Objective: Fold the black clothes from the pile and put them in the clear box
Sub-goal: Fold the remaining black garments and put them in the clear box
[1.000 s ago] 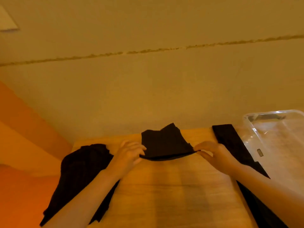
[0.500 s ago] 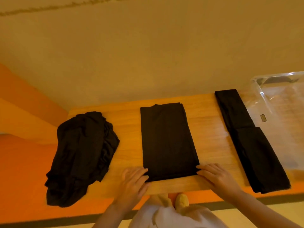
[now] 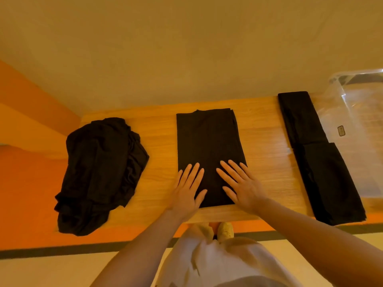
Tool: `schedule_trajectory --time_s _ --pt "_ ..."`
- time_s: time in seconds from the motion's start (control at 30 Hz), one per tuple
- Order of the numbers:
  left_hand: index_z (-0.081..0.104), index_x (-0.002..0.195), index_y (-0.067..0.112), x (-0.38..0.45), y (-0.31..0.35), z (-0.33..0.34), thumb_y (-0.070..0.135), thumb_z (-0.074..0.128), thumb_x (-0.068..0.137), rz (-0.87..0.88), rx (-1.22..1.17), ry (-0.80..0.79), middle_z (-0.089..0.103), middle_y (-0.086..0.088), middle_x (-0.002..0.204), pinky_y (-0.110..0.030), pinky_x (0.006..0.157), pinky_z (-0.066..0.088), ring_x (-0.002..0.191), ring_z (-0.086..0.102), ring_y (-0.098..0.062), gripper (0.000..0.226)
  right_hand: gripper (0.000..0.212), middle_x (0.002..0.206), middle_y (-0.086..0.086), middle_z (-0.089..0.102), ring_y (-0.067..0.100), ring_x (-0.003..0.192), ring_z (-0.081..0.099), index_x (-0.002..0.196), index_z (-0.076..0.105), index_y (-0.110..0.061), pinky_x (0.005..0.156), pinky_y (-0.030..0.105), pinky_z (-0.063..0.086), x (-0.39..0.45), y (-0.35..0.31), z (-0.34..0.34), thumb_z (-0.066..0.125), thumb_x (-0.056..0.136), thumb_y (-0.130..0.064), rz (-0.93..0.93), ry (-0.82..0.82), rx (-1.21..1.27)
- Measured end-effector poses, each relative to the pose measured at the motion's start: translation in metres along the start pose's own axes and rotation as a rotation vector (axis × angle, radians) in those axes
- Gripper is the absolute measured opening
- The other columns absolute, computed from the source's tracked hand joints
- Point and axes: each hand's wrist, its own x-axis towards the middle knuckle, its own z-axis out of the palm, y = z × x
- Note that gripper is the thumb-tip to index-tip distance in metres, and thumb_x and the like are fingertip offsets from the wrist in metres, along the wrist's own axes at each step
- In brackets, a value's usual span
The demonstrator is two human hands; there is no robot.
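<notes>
I am looking down on a narrow wooden table (image 3: 157, 195) set against a plain wall, with an orange floor to the left and under its near edge. Nearest to me, below the table edge, I see my own light clothing and one shoe (image 3: 226, 229). Just past the near edge, my left hand (image 3: 187, 191) and right hand (image 3: 241, 184) both lie flat, fingers straight and spread, pressing on the near end of the folded garment (image 3: 209, 146); neither grips anything. That garment lies as a long rectangle in the middle of the table, running away from me almost to the far edge. I judge the step in hand to be smoothing this fold flat. To my left the pile (image 3: 99, 172) of unfolded black clothes sits crumpled, hanging a little over the near edge. To my right two folded pieces (image 3: 317, 154) lie end to end, just beside the clear box (image 3: 352, 112), which sits at the far right; I cannot tell whether it holds anything. Next, I reckon, the garment needs one more fold, near end brought to the far end, which calls for pinching both near corners evenly so the layers do not slip.
</notes>
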Motion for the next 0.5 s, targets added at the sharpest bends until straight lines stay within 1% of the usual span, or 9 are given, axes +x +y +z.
schedule_trajectory --time_s 0.07,0.2,0.27,0.37,0.5 --pt "0.017 0.153 0.018 -0.011 -0.004 0.0 0.049 0.027 0.099 -0.008 0.014 0.008 0.013 -0.004 0.16 -0.042 0.118 0.009 0.148 0.006 -0.021 0.063 0.058 0.16 0.001 0.015 0.02 0.148 0.007 0.152 0.02 -0.023 0.117 0.044 0.016 -0.015 0.011 0.004 0.018 0.1 -0.05 0.052 0.007 0.017" --pt "0.014 0.153 0.016 -0.026 -0.004 0.0 0.051 0.021 0.1 -0.026 0.005 -0.011 0.008 -0.006 0.161 -0.042 0.118 0.009 0.149 0.001 -0.022 0.064 0.061 0.16 0.002 0.017 0.019 0.148 0.007 0.152 0.019 -0.018 0.117 0.044 0.016 -0.035 0.019 0.004 0.013 0.101 -0.051 0.099 0.013 0.023" --pt "0.016 0.153 0.016 -0.034 -0.001 0.001 0.052 0.018 0.1 -0.023 0.016 -0.039 0.01 -0.007 0.161 -0.045 0.117 0.01 0.148 0.004 -0.023 0.064 0.062 0.16 0.001 0.015 0.021 0.148 0.007 0.152 0.02 -0.017 0.117 0.045 0.016 -0.045 0.018 0.004 0.012 0.101 -0.051 0.112 0.0 0.021" --pt "0.024 0.151 0.015 -0.044 0.004 0.001 0.053 0.016 0.1 0.0 0.031 -0.072 0.019 -0.008 0.159 -0.049 0.113 0.013 0.147 0.013 -0.025 0.064 0.061 0.16 0.001 0.015 0.022 0.148 0.008 0.152 0.021 -0.017 0.116 0.049 0.016 -0.061 0.011 0.005 0.013 0.101 -0.05 0.115 -0.009 0.024" --pt "0.026 0.15 0.018 -0.04 0.006 -0.01 0.051 0.016 0.101 -0.024 -0.058 -0.027 0.021 -0.003 0.159 -0.048 0.114 0.006 0.147 0.012 -0.021 0.059 0.057 0.161 0.001 0.014 0.022 0.148 0.007 0.151 0.024 -0.02 0.115 0.055 0.011 -0.066 0.002 -0.004 0.015 0.102 -0.048 0.129 0.015 0.053"
